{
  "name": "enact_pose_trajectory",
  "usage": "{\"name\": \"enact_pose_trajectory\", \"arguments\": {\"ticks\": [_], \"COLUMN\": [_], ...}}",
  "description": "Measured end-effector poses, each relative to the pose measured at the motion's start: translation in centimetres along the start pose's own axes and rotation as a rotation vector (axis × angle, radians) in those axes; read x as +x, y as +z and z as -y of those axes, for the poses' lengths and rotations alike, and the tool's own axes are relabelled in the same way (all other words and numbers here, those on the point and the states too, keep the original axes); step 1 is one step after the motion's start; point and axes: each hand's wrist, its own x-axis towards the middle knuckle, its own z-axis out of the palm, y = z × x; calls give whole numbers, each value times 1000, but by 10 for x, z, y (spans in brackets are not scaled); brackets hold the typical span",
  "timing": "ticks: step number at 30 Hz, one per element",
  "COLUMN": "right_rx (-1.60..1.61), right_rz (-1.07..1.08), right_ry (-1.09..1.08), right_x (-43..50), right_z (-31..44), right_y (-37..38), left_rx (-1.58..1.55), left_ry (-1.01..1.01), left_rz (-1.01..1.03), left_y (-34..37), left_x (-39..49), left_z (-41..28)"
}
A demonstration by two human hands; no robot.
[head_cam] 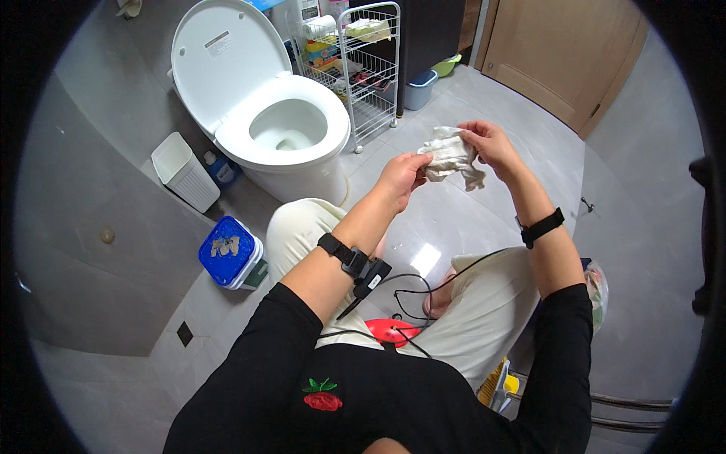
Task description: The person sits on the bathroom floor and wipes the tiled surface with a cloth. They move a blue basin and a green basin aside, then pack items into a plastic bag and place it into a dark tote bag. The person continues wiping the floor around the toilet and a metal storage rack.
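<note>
A crumpled, off-white cloth point(451, 156) hangs in the air between my two hands, over the tiled floor to the right of the toilet. My left hand point(404, 176) pinches its left edge between thumb and fingers. At the upper right corner, my right hand point(489, 146) grips the cloth the same way. Its lower right end droops freely. Whether the cloth is fabric or a thick paper wipe is hard to tell. The white toilet point(334, 136) stands just left of the hands, with its lid point(227, 68) raised and the seat down.
A wheeled white wire rack point(371, 68) with packages stands behind the toilet. Left are a white waste bin point(184, 176), a blue bottle point(222, 169) and a blue-lidded bucket point(229, 249). Black cables point(408, 278) loop over my lap. A wooden door point(556, 62) is at the far right.
</note>
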Motion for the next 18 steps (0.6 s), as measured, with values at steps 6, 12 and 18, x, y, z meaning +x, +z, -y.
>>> {"name": "enact_pose_trajectory", "arguments": {"ticks": [6,12,18], "right_rx": [17,-170,-229], "right_rz": [-92,-122,-259], "right_ry": [91,99,140], "right_x": [27,66,93], "right_z": [-48,-84,-101], "right_y": [13,10,-1], "left_rx": [385,449,576], "left_ry": [125,161,313], "left_rz": [-134,-157,-125], "left_y": [-12,-17,0], "left_x": [28,85,141], "left_z": [-8,-18,-21]}}
